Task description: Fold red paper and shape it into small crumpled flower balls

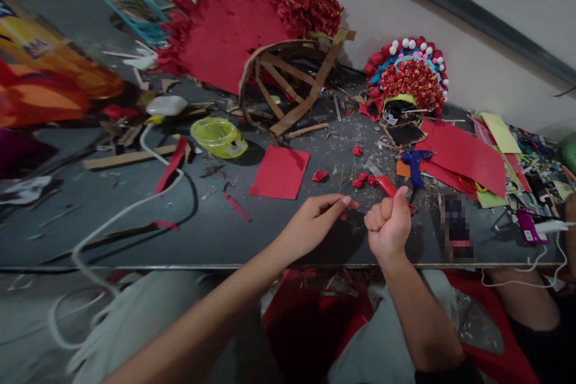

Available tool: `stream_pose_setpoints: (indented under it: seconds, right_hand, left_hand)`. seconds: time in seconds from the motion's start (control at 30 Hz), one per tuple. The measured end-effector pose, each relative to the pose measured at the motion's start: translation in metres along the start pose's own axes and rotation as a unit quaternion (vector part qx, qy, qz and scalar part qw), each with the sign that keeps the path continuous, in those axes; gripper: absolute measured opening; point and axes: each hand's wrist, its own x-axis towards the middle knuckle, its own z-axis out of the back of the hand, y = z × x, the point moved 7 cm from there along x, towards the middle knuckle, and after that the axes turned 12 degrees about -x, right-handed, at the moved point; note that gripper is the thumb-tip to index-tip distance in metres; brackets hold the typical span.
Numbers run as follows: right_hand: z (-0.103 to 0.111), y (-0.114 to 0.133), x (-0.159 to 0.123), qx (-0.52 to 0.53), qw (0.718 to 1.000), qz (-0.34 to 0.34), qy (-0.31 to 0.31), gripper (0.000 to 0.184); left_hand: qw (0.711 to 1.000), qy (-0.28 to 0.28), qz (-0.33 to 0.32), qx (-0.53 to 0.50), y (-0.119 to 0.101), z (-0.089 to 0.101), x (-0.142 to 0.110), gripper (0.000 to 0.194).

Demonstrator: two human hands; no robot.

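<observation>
My left hand [315, 219] hovers over the dark table's front edge [180, 265], its fingertips pinched on a small red paper bit [353, 205]. My right hand [389, 225] is closed in a fist just to the right, thumb up, gripping red-handled scissors [387, 187] that stick out above it. A red paper square [279, 172] lies flat beyond my left hand. Small rolled red paper pieces [363, 180] lie scattered just past both hands.
A red headdress on a cardboard frame [279, 81] stands at the back, a smaller decorated one [411, 78] to its right. Nearby lie a blue glue gun [414, 163], red paper sheets [463, 156], a yellow-green bowl [218, 137] and a white cable [117, 216]. Another person's leg [531, 306] is at the right.
</observation>
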Motion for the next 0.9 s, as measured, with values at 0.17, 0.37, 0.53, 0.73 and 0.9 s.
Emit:
stream_pose_setpoints:
  seconds: [0.17,0.37,0.53,0.73,0.9]
  right_hand:
    - [-0.007,-0.005,0.0,-0.03,0.999,-0.004,0.024,0.047]
    - [-0.008,-0.005,0.0,-0.024,0.998,-0.018,0.057,0.058]
    - [0.003,0.005,0.0,-0.012,1.0,0.014,-0.019,0.065]
    - [0.002,0.014,-0.008,-0.127,0.982,0.141,-0.027,0.037]
    - [-0.005,0.02,-0.018,-0.247,0.936,0.247,-0.027,0.035]
  left_hand:
    - [0.999,0.024,-0.032,0.023,-0.008,-0.008,-0.005,0.039]
    - [0.998,0.022,-0.051,0.041,-0.01,-0.01,-0.006,0.038]
    - [0.996,0.028,-0.069,0.042,-0.013,-0.013,-0.008,0.038]
    - [0.997,0.051,-0.038,-0.038,-0.008,-0.021,-0.01,0.032]
    - [0.978,0.019,0.045,-0.203,0.009,-0.021,-0.009,0.045]
